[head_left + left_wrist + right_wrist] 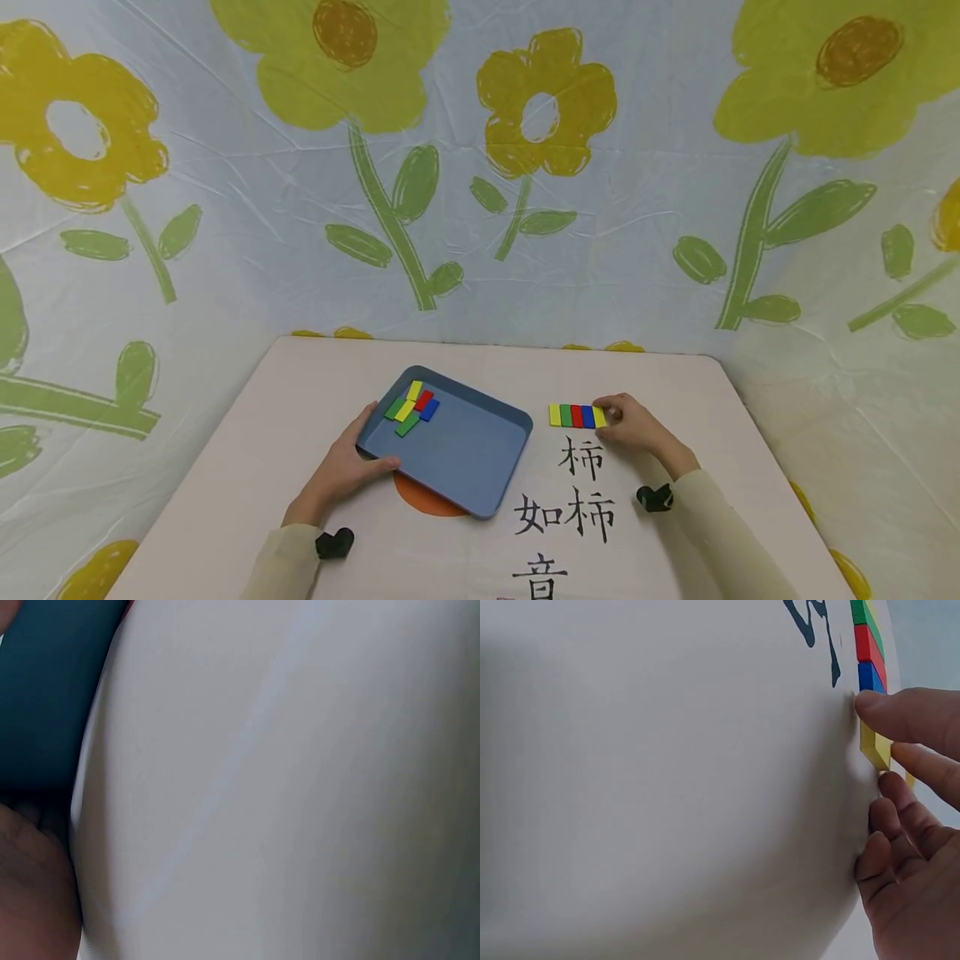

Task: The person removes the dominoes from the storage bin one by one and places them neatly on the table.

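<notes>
My left hand (341,468) grips the left side of a blue-grey tray (465,450), its thumb over the near rim. In the left wrist view, part of the hand (34,889) shows beside the dark tray side (56,697); most fingers are hidden. Several small coloured blocks lie in the tray's far left part, among them a red block (424,400) and a blue block (430,409). Right of the tray, a row of blocks runs yellow, green, red, blue, yellow. My right hand (641,429) pinches the yellow block (874,746) at the row's right end, between thumb and forefinger.
Black printed characters (566,514) mark the pale tabletop (315,383) below the row. An orange printed patch (427,500) shows partly under the tray's near edge. A flower-patterned cloth (600,275) hangs behind and beside the table.
</notes>
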Motion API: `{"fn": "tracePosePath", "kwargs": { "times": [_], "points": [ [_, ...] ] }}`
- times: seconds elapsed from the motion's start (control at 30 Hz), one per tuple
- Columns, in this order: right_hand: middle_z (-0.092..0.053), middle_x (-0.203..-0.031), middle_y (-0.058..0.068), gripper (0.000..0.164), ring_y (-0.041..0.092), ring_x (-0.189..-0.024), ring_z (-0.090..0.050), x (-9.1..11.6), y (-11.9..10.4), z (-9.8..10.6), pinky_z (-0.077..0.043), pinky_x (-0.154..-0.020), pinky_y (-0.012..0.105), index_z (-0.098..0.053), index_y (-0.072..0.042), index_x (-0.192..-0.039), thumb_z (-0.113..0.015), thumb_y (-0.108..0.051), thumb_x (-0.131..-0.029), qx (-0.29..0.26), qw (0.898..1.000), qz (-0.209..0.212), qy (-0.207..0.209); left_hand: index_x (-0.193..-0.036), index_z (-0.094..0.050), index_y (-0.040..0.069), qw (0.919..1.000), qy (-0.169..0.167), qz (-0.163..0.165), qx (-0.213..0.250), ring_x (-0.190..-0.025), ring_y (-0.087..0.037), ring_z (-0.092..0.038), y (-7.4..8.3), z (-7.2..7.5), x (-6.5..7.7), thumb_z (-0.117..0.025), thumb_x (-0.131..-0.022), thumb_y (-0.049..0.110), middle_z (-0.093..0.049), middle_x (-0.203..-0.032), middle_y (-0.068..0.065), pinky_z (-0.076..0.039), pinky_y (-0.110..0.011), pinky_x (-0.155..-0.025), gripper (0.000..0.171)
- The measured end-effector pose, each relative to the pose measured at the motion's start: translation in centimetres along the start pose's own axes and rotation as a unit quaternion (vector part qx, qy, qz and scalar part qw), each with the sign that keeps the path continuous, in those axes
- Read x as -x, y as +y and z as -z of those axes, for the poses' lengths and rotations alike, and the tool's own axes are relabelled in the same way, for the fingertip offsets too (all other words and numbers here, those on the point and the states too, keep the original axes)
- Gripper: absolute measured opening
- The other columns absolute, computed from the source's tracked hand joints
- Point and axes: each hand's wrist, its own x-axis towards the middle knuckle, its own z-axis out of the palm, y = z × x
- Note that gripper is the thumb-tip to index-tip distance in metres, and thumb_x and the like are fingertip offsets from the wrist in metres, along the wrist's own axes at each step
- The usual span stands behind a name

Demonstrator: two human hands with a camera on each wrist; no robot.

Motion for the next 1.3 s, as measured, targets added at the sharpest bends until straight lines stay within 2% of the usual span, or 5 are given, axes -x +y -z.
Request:
{"fn": "tracePosePath", "kwargs": {
  "times": [0.3, 0.43, 0.6, 0.93, 1.3],
  "points": [
    [-0.061, -0.132, 0.020, 0.062, 0.031, -0.105, -0.057, -0.4, 0.1, 0.5, -0.053, -0.085, 0.043, -0.060, -0.001, -0.139, -0.081, -0.020, -0.085, -0.008, 1.000, -0.013, -0.010, -0.167, -0.013, 0.028, 0.9999, 0.002, 0.006, -0.009, -0.156, -0.041, -0.023, 0.0, -0.1, -0.1, -0.084, -0.078, 0.056, -0.020, -0.172, -0.013, -0.023, -0.069, -0.121, 0.117],
    [-0.058, -0.137, 0.023, 0.063, 0.037, -0.114, -0.059, -0.6, 0.0, 0.7, -0.055, -0.092, 0.050, -0.057, -0.001, -0.142, -0.079, -0.026, -0.089, -0.017, 1.000, -0.016, 0.011, -0.167, -0.013, 0.028, 1.0000, 0.001, 0.005, -0.008, -0.156, -0.041, -0.022, 0.0, -0.1, -0.1, -0.084, -0.078, 0.055, -0.020, -0.172, -0.012, -0.022, -0.069, -0.122, 0.117],
    [-0.049, -0.150, 0.024, 0.071, 0.045, -0.131, -0.052, -1.0, -1.2, 0.8, -0.049, -0.103, 0.061, -0.047, -0.004, -0.151, -0.076, -0.029, -0.092, -0.050, 0.999, -0.010, 0.017, -0.167, -0.012, 0.028, 1.0000, -0.001, 0.006, -0.004, -0.156, -0.041, -0.021, 0.1, 0.1, -0.1, -0.085, -0.079, 0.054, -0.019, -0.172, -0.012, -0.021, -0.069, -0.122, 0.117],
    [-0.044, -0.154, 0.027, 0.075, 0.047, -0.134, -0.050, -2.8, -5.5, -0.3, -0.048, -0.105, 0.063, -0.041, -0.005, -0.156, -0.074, -0.030, -0.094, -0.071, 0.995, 0.065, 0.004, -0.167, -0.012, 0.027, 1.0000, -0.001, -0.003, -0.008, -0.156, -0.041, -0.022, 0.1, 0.0, -0.2, -0.084, -0.079, 0.054, -0.019, -0.172, -0.012, -0.022, -0.069, -0.122, 0.117],
    [-0.042, -0.157, 0.022, 0.076, 0.045, -0.138, -0.048, -5.2, -12.0, -1.8, -0.050, -0.105, 0.056, -0.038, -0.011, -0.158, -0.075, -0.030, -0.094, -0.104, 0.986, 0.129, -0.028, -0.167, -0.012, 0.028, 1.0000, -0.001, 0.004, -0.008, -0.157, -0.042, -0.021, -0.1, 0.0, -0.1, -0.084, -0.080, 0.054, -0.019, -0.172, -0.012, -0.022, -0.069, -0.122, 0.116]
  ]
}}
